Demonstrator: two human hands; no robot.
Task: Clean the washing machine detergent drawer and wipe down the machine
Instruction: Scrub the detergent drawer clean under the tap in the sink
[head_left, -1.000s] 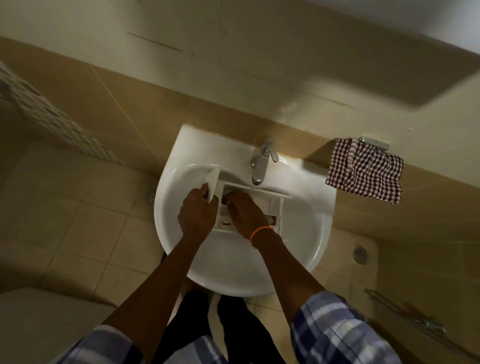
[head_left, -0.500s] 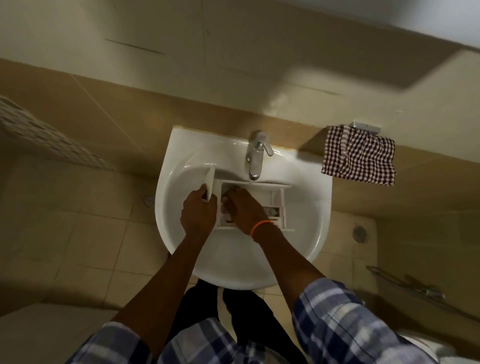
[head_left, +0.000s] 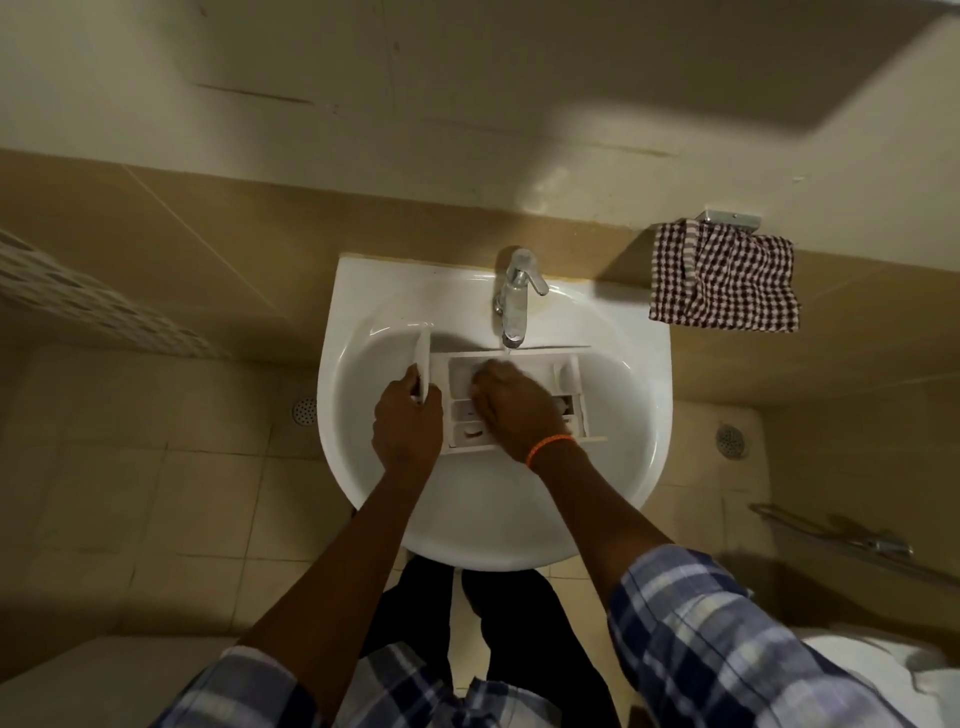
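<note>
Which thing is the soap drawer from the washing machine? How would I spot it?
Find the round white sink on the tan wall. The soap drawer lies in its bowl, right under the silver tap, with the left hand gripping its front panel. It is the only boxy white tray split into little compartments.

**White on beige, with checks**

The sink is glossy white, and the drawer lying in it is white as well. The tap is shiny chrome. A cloth on the wall is checked dark maroon and white. The sleeves are plaid in blue and white, and a bright orange band circles the right wrist. The lower wall tiles are tan, the upper wall cream, the floor pale beige.
</note>
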